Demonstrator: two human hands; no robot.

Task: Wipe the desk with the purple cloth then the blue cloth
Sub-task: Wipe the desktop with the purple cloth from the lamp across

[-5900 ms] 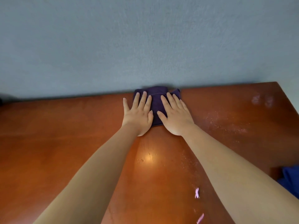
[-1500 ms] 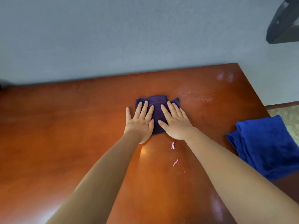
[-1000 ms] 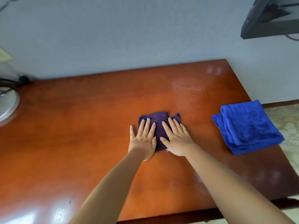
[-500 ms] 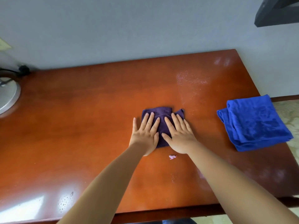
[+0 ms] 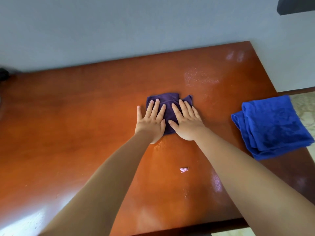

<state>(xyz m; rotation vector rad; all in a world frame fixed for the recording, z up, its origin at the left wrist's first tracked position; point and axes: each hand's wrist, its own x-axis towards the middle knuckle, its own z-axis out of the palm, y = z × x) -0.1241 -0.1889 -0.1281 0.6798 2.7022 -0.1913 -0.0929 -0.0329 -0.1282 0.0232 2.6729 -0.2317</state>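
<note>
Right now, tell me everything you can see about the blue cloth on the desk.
The blue cloth is bright royal blue, with a soft, fuzzy, towel-like look. It is folded into a rough rectangle of several layers, whose stacked edges show along its left and near sides. It lies flat near the right edge of the reddish-brown desk, one corner seeming to overhang. Neither hand touches it; it sits apart, to the right of the purple cloth.

A pink scrap (image 5: 184,169) lies near a whitish patch (image 5: 200,78), perhaps dust or spray
</note>
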